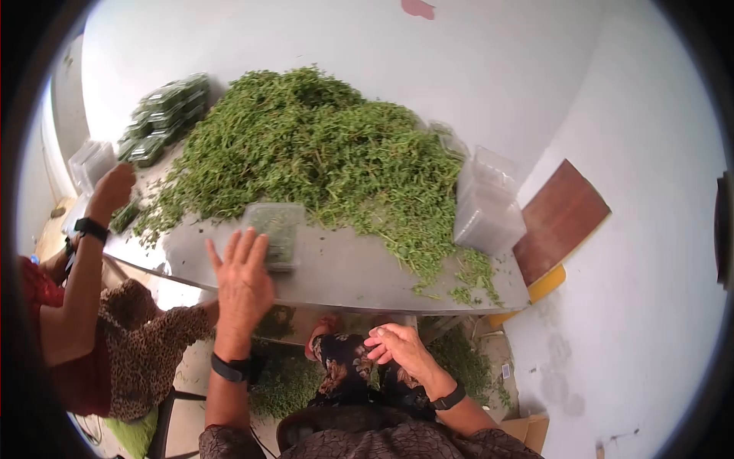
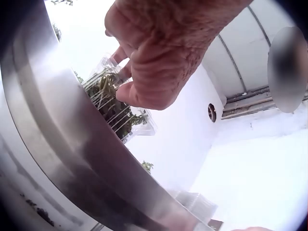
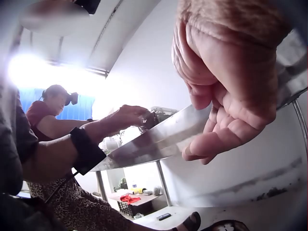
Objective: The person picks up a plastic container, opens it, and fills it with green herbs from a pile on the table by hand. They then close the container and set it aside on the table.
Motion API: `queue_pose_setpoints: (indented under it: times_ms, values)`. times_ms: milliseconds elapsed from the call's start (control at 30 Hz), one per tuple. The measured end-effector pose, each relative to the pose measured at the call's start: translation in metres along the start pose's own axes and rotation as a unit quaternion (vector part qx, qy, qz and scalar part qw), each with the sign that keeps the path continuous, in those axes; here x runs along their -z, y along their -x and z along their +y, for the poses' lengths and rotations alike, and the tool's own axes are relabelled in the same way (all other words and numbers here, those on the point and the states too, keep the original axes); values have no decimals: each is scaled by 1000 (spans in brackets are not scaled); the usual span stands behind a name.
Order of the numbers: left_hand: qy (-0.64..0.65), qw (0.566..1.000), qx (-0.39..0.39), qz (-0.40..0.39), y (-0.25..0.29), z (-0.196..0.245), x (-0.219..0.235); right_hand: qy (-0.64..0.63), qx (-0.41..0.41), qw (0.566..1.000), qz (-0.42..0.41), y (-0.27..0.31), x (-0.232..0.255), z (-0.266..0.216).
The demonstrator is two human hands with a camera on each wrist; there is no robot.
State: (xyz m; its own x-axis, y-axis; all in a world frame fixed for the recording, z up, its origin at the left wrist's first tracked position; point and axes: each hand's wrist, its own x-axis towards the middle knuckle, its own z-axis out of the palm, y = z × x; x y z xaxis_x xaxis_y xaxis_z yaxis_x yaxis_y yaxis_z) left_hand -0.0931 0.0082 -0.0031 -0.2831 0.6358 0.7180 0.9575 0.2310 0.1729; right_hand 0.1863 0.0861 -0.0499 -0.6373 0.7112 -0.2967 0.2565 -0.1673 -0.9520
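Observation:
A clear plastic box point(image 1: 279, 241) of green sprigs lies near the table's front edge in the head view. The left hand point(image 1: 243, 279) is at its left side, fingers extended; in the left wrist view that hand point(image 2: 154, 57) has its fingertips at the box point(image 2: 115, 103). Past the table's front edge, above the lap, the right hand point(image 1: 399, 350) holds nothing, its fingers loosely bent; the right wrist view shows this hand point(image 3: 226, 91) empty too.
A big heap of green sprigs point(image 1: 306, 145) covers the table's back. Empty clear boxes point(image 1: 489, 210) stand stacked at the right, filled boxes point(image 1: 164, 115) at the back left. Another person point(image 1: 76, 321) sits at the left. A brown board point(image 1: 560, 222) leans at the right wall.

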Motion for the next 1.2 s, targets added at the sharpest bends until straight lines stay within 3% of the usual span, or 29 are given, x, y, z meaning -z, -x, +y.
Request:
queue_pose_setpoints:
  times_ms: [233,467,600,667,800,933,1000,1033,1100,1133,1200]
  values:
    - [-50,998,10,23,-14,-35,-4,0,-24,997,74,19,25,16]
    - [-89,990,104,-24,-18,-22,3,28,-3,989,145,38,42,10]
    - [-116,990,74,1,-14,-27,-7,117,102,963,219,45,59,-2]
    - [-97,994,-24,42,-16,-14,-1,135,177,935,276,42,67,-5]
    - [-49,998,-2,-33,-15,-6,-10,152,210,919,299,41,75,-25]
    - [-35,998,25,-37,-17,-11,-11,177,248,899,314,37,86,-26]
    - [-56,996,58,-39,-21,-14,-12,273,294,846,351,36,99,-31]
    - [-56,996,55,-36,-21,-17,-14,272,296,844,354,38,101,-40]
    - [-121,991,60,15,-18,-19,-22,366,349,752,422,43,106,-68]
    - [-95,993,44,53,-17,-15,-26,365,349,751,425,41,114,-77]
    - [-53,996,5,72,-18,-2,-31,494,425,609,452,36,129,-94]
